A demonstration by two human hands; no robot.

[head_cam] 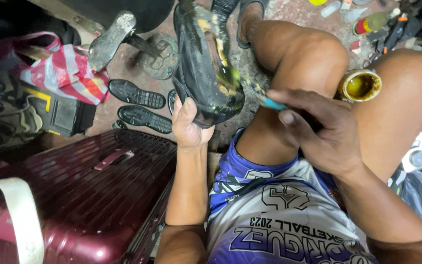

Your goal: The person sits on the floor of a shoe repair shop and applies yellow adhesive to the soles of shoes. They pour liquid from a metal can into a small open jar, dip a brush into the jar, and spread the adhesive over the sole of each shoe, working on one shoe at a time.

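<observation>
The brush (257, 93) is blurred, and its handle disappears inside the right hand (318, 132). The left hand (189, 122) covers the near end of the shoe (206, 58), whose far end runs past the top edge. Left of the shoe, the suitcase (84, 195) is cut off by the left and bottom edges. The small bottles (367, 22) right of the shoe are too small to tell apart.
</observation>
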